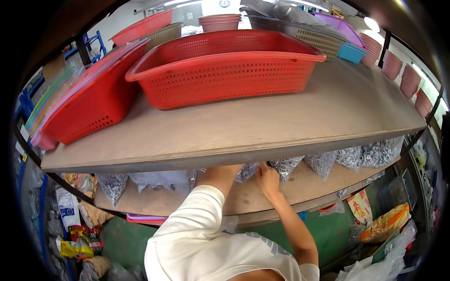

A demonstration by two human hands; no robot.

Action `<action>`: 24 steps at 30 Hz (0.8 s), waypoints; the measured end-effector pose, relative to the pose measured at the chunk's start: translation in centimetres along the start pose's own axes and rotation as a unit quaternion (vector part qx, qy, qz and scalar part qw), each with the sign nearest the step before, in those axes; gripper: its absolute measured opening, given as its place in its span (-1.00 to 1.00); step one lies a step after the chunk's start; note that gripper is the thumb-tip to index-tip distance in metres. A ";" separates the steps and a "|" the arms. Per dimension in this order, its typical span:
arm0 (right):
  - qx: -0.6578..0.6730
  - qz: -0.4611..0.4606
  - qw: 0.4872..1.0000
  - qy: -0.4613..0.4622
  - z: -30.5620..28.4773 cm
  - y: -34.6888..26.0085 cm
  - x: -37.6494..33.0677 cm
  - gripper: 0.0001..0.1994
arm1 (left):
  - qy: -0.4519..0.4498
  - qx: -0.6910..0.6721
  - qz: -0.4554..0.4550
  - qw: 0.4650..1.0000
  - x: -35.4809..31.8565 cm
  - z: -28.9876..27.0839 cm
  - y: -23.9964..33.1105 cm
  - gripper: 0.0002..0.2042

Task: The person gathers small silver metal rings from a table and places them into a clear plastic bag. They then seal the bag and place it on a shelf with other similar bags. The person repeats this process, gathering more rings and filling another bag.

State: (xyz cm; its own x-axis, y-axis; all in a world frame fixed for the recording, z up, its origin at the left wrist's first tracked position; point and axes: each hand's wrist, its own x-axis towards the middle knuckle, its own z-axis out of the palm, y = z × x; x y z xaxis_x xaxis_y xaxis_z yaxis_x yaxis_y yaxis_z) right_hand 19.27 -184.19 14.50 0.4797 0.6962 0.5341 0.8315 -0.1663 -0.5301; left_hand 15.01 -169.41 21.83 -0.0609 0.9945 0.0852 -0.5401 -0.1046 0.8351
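Both my arms reach in beneath the brown upper shelf [290,122]. My left forearm passes under its front edge, which hides the left hand. Just below that edge my right hand [268,181] shows with its fingers curled in; the fingertips are partly hidden, and what they hold cannot be made out. Beside its thumb lies a clear plastic bag [246,173] of small grey pieces. Close on its other side is another clear bag [285,167] full of shiny metal parts. Both bags rest on the lower shelf [300,192].
More bags of metal parts [321,164] line the lower shelf to the right, and clear bags [161,180] lie at left. On the upper shelf stand a red perforated basket [229,72] and tilted red baskets [93,105]. Sacks [386,224] lie on the green floor [124,239].
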 end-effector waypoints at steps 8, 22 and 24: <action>0.050 -0.001 0.998 0.030 -0.4 0.2 -0.2 -0.93 | -0.052 0.090 -0.002 0.995 -1.1 -0.1 -2.5 -0.84; 0.139 0.064 0.987 0.046 0.1 0.7 -0.7 -0.90 | -0.140 0.284 0.067 0.946 4.8 -1.9 -2.2 -0.82; 0.152 0.071 0.985 0.047 0.2 0.7 -0.6 -0.91 | -0.135 0.312 0.075 0.937 6.4 -2.9 -1.7 -0.82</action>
State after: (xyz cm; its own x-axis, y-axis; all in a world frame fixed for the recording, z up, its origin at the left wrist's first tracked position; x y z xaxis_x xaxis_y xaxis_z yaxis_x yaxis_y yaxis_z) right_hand 19.53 -184.60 13.68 0.6199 0.6117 0.4914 0.6393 -0.0307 -0.7683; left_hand 13.06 -162.84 19.36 0.1635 0.9428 0.2904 0.0598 -0.3033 0.9510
